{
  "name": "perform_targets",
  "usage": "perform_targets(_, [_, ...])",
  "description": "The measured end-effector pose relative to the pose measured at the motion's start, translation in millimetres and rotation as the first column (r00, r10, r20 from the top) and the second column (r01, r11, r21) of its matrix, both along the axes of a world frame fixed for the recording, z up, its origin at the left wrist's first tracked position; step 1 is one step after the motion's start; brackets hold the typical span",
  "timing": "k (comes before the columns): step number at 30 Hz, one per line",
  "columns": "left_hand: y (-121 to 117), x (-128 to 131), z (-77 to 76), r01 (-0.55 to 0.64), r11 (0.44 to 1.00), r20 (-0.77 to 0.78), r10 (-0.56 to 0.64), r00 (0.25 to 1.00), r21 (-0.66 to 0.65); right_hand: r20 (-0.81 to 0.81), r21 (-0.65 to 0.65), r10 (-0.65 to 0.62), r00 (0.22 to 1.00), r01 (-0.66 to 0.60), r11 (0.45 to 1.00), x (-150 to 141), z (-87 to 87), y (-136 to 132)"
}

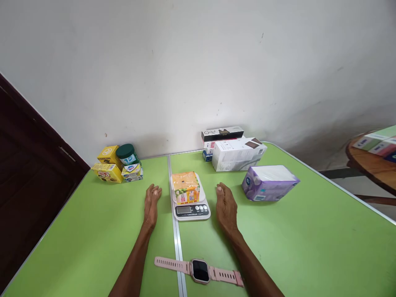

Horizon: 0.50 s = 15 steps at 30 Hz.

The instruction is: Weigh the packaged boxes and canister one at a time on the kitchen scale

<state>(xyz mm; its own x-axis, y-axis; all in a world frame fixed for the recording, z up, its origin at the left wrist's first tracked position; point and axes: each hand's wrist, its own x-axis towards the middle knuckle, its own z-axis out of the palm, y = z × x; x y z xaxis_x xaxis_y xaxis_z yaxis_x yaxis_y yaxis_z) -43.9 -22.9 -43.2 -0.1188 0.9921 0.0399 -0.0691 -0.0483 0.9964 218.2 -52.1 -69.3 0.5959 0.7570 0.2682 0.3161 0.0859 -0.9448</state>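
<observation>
A white digital kitchen scale (204, 202) stands on the green table, with an orange-and-yellow plastic-wrapped packet (186, 187) on its platform. The scale's small display looks blank. My left hand (151, 205) rests on its edge to the left of the scale, empty, its fingers loosely bent and touching nothing but the table. On the other side, my right hand (227, 206) lies in the same way, palm turned inward and fingers extended, apart from the scale. Between my forearms a smartwatch (200, 271) with a pink strap lies flat, its screen dark.
A purple-and-white tissue pack (269, 185) sits right of my right hand. Behind it are a white box (235, 156) and a black-topped box (222, 134). Yellow boxes (107, 172) and a green-lidded tub (126, 153) stand back left. A metal seam (176, 235) crosses the green table (309, 247).
</observation>
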Motion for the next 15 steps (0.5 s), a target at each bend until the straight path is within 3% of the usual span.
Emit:
perform_targets(3, [0.4, 0.0, -8.5, -0.037, 0.999, -0.016, 0.037, 0.999, 0.016, 0.018, 0.014, -0.025, 1.000, 0.025, 1.000, 1.0, -3.0, 1.4])
perform_targets(15, [-3.2, -0.4, -7.1, 0.017, 0.998, -0.174, -0.005, 0.985, 0.066, -0.013, -0.020, -0.016, 1.000, 0.016, 1.000, -0.3, 4.0, -1.7])
